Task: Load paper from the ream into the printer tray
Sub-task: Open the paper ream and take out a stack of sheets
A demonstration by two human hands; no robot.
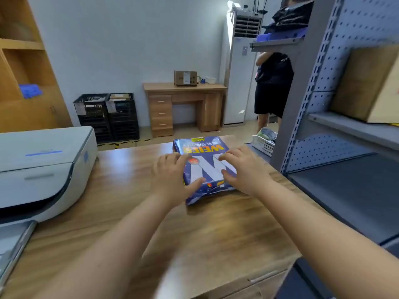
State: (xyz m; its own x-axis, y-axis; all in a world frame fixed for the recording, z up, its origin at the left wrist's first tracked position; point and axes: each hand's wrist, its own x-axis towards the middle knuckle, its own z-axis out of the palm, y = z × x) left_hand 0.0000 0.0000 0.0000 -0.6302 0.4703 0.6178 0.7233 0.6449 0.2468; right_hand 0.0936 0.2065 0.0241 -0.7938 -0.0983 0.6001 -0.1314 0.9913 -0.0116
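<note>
A blue wrapped ream of paper (pixel 205 167) with a large white letter and yellow lettering lies flat on the wooden desk (pixel 194 229). My left hand (pixel 172 178) clasps its left edge, thumb on the near top and fingers on the top face. Over on the right edge sits my right hand (pixel 241 169), fingers curled onto the top and thumb pressed against the wrapper. The wrapper looks closed. A white and grey printer (pixel 41 169) stands at the desk's left end. Its lid is shut, and a flat grey panel (pixel 13 244) sticks out at the lower left.
A grey metal shelving unit (pixel 336 117) with a cardboard box (pixel 371 83) rises close on the right. A white basket (pixel 264 143) sits beyond the desk's far right corner. A person in black (pixel 272 87) stands behind, near a small wooden desk (pixel 183 106) and black crates (pixel 108 115).
</note>
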